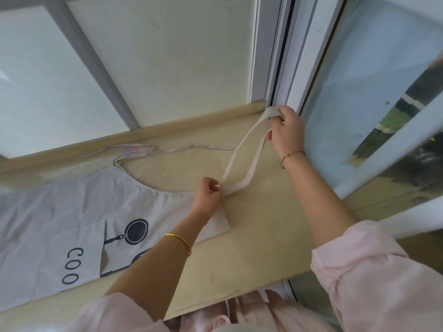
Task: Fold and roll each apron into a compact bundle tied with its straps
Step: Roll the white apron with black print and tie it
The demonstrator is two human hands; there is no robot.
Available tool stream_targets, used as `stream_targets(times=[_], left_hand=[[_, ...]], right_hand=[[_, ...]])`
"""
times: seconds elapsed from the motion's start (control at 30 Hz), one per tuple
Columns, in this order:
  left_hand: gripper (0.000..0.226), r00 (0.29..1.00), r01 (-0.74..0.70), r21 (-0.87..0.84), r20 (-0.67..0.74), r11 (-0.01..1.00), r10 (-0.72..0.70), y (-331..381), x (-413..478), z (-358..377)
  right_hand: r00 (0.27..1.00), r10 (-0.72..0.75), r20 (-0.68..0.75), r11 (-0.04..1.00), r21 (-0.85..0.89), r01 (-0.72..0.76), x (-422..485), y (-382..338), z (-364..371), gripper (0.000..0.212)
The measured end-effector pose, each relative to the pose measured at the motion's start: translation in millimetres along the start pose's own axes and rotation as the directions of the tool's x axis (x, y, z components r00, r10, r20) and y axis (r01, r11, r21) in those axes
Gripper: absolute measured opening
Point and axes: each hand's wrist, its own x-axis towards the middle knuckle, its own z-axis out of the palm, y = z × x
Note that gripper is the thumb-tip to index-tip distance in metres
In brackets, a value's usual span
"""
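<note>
A pale grey apron (60,212) with black pan prints and letters lies flat on a beige counter (251,236), reaching off the left edge. Its neck loop (242,161) is stretched taut toward the far right corner. My left hand (207,195) pinches the loop's base at the bib's top edge. My right hand (285,130) grips the far end of the loop near the window frame. A thin waist strap (191,148) lies loose along the counter's back.
A raised beige lip (143,131) runs along the back of the counter below frosted panels. A white window frame (287,68) and glass stand at the right. Pink cloth (239,312) hangs below the counter's front edge.
</note>
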Motion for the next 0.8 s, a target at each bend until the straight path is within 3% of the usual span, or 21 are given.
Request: stream_targets(times=[0.1, 0.23, 0.3, 0.4, 0.43, 0.5, 0.6, 0.67, 0.73, 0.8], left_hand=[[0.030, 0.988, 0.141, -0.416, -0.003, 0.898, -0.156, 10.4, 5.7, -31.1], [0.019, 0.944, 0.260, -0.685, 0.034, 0.681, -0.327, 6.3, 1.5, -91.8], [0.026, 0.931, 0.249, -0.756, 0.015, 0.605, -0.364, -0.5, -8.8, -121.9], [0.038, 0.896, 0.205, -0.843, -0.042, 0.497, -0.442, -26.7, -23.0, -169.9], [0.046, 0.883, 0.209, -0.866, -0.033, 0.454, -0.468, -36.8, -25.5, -181.4], [0.055, 0.866, 0.234, -0.833, -0.056, 0.501, -0.498, -62.0, -28.8, -208.1], [0.048, 0.893, 0.272, -0.561, -0.157, 0.782, -0.423, -79.9, -31.2, -223.3], [0.044, 0.951, 0.251, -0.137, -0.150, 0.958, -0.271, -79.8, -30.9, -226.4], [0.034, 0.984, 0.180, 0.308, -0.039, 0.934, -0.176, -78.5, -28.4, -229.5], [0.032, 0.984, 0.065, 0.643, 0.087, 0.763, -0.156, -79.5, -24.2, -231.9]], right_hand=[[0.970, -0.206, 0.132, 0.979, 0.028, 0.204, -20.5, -38.1, 37.8, 0.026], [0.856, -0.363, 0.369, 0.932, 0.135, 0.337, -75.5, -80.7, 99.5, 0.023], [0.743, -0.348, 0.572, 0.937, 0.181, 0.300, -109.1, -91.6, 126.4, 0.030], [0.509, -0.249, 0.824, 0.963, 0.158, 0.216, -148.8, -82.3, 152.6, 0.050], [0.505, -0.223, 0.834, 0.968, 0.129, 0.213, -154.5, -71.8, 153.3, 0.051], [0.562, -0.164, 0.811, 0.977, 0.054, 0.207, -164.7, -53.7, 157.2, 0.045], [0.672, -0.039, 0.740, 0.962, -0.154, 0.225, -166.9, -24.9, 157.2, 0.034], [0.722, 0.009, 0.692, 0.940, -0.252, 0.230, -167.6, -14.5, 158.3, 0.032], [0.775, 0.023, 0.632, 0.923, -0.311, 0.226, -170.4, -12.8, 161.5, 0.031], [0.812, 0.021, 0.584, 0.898, -0.368, 0.241, -171.7, -15.0, 166.4, 0.030]])
